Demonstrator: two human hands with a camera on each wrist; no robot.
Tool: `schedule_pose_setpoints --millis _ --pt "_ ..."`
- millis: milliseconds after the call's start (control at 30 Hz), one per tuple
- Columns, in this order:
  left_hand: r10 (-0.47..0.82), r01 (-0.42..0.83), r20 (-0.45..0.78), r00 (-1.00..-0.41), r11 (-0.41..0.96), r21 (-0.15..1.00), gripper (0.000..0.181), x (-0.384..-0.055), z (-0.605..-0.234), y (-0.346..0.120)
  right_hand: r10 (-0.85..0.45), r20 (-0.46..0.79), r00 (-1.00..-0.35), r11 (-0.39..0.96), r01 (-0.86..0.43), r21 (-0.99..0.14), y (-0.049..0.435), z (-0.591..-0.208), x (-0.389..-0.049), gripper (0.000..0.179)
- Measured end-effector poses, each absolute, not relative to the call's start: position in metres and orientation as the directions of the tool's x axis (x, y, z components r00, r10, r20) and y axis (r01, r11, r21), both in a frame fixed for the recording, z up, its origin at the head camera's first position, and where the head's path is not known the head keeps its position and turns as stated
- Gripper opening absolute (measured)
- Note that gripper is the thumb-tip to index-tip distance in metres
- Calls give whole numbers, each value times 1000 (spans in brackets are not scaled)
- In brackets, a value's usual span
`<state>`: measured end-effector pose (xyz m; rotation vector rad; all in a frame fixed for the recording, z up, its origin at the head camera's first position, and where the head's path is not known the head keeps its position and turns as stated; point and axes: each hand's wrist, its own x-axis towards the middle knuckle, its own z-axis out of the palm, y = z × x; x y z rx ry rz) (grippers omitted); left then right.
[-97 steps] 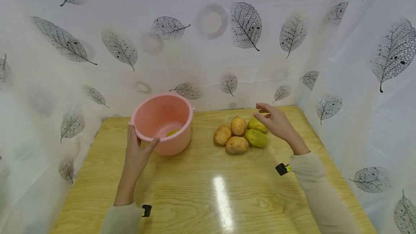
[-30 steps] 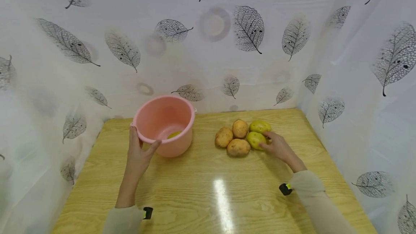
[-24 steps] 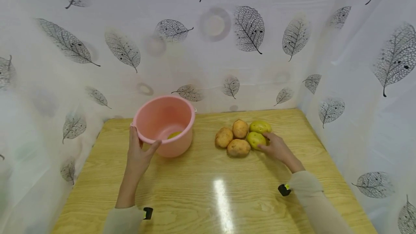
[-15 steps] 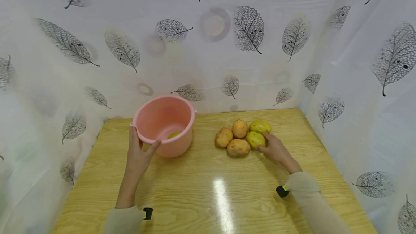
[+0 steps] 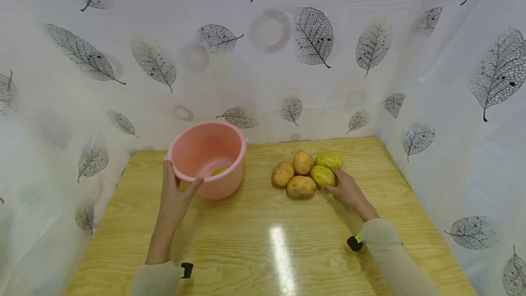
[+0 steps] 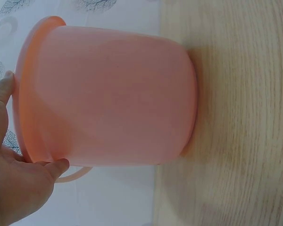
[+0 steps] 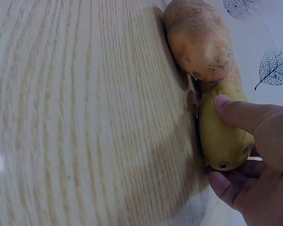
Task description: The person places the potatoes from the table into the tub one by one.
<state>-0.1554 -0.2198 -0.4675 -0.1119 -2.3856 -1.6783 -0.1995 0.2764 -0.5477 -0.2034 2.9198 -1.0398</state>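
My left hand (image 5: 174, 198) grips the near rim of a pink bucket (image 5: 222, 185). In the left wrist view, its thumb is on the outside wall and its fingers are at the rim. A yellow item (image 5: 220, 170) lies on the bucket floor, mostly hidden by the rim. My right hand (image 5: 350, 193) holds the nearer of two yellow-green mangoes (image 5: 322, 176) by its right end. The right wrist view has the thumb along one side of this mango (image 7: 224, 134) and curled fingers at its stem-scar end. The other mango (image 5: 328, 160) lies just behind.
Several brown potatoes (image 5: 301, 187) lie left of the mangoes, close together on the wooden table (image 5: 238, 241). A white curtain (image 5: 263, 81) with leaf prints hangs behind the table and along both sides. Glare marks the tabletop's front middle.
My right hand came down from above the mangoes onto the nearer one. Over the last second its grip settled, shifting slightly left. My left hand stays on the bucket rim.
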Motion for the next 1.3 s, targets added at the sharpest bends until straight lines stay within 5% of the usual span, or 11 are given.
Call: schedule_pose_setpoints --millis 1300 --pt "-61 160 191 -980 342 926 111 -155 -468 -220 -54 28 -998 723 -59 -689 269 -539 -189 67"
